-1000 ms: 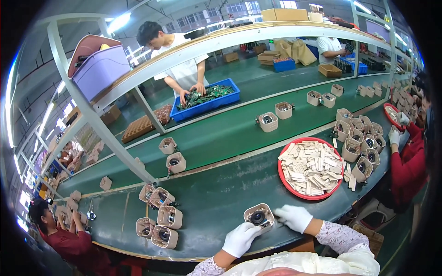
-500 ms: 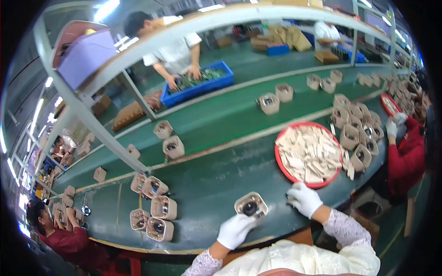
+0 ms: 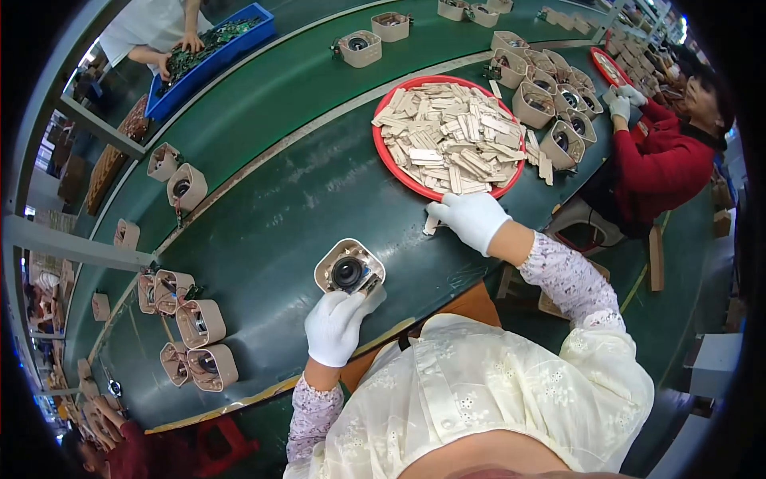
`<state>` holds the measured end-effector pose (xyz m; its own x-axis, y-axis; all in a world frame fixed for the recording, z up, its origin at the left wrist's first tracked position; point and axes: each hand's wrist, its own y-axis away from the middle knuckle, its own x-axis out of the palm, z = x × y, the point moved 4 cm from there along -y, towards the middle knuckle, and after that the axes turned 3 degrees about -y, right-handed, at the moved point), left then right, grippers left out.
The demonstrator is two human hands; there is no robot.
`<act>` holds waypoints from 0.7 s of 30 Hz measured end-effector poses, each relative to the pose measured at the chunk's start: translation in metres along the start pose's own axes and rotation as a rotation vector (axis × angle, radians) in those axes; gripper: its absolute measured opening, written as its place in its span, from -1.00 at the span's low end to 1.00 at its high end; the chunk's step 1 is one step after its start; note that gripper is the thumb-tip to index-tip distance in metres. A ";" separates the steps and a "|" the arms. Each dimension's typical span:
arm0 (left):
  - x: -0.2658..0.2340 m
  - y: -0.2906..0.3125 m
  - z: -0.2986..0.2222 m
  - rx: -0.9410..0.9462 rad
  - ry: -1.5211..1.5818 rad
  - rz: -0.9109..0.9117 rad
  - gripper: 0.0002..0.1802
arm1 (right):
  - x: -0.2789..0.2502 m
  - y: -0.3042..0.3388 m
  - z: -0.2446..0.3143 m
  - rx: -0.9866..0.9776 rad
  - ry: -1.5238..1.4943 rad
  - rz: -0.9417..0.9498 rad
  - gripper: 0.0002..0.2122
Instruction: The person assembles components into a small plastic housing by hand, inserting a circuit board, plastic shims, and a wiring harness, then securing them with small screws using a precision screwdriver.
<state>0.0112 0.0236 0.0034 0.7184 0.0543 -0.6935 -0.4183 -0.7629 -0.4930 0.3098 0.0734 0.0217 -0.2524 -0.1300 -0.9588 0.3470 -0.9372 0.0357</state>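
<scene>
"Box [image 3: 327, 262] first. Where?"

"On the dark green table [image 3: 295, 207], near the front edge, open side up, round black speaker [image 3: 347, 273] inside."

"Left hand [image 3: 335, 327]?"

"White glove, narrow, fingers closed on the near rim of that box."

"Right hand [image 3: 475, 222]?"

"Gloved too, fingers bent and close together, just below the red tray [image 3: 384, 152]. Small pale piece [image 3: 432, 224] at the fingertips. Pinched or only touched, can't tell; underside's hidden."

"Tray contents?"

"Pale strips [image 3: 455, 144], heaped. Few loose ones on the table, right of it."

"Other boxes?"

"Left cluster [image 3: 211, 323] on the table, bigger right cluster [image 3: 533, 108] past the tray. More on the green belt [image 3: 271, 112]."

"People?"

"Person in red [image 3: 666, 156] at right; person in white [image 3: 144, 28], top left, bare hands in a blue bin [image 3: 223, 68] of green circuit boards."
</scene>
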 end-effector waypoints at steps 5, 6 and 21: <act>-0.004 0.011 -0.008 0.011 0.034 0.037 -0.66 | 0.001 -0.002 0.012 -0.067 0.221 0.121 -0.87; -0.003 0.008 -0.009 0.018 0.055 0.070 -0.59 | 0.003 0.004 0.011 -0.035 0.203 0.084 -0.92; 0.001 0.009 -0.007 0.068 0.151 0.131 -0.10 | 0.005 0.024 -0.004 -0.023 -0.146 -0.096 -0.80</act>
<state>0.0118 0.0128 0.0020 0.7283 -0.1441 -0.6699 -0.5470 -0.7112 -0.4416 0.3204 0.0519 0.0164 -0.4132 -0.0872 -0.9065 0.3347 -0.9403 -0.0621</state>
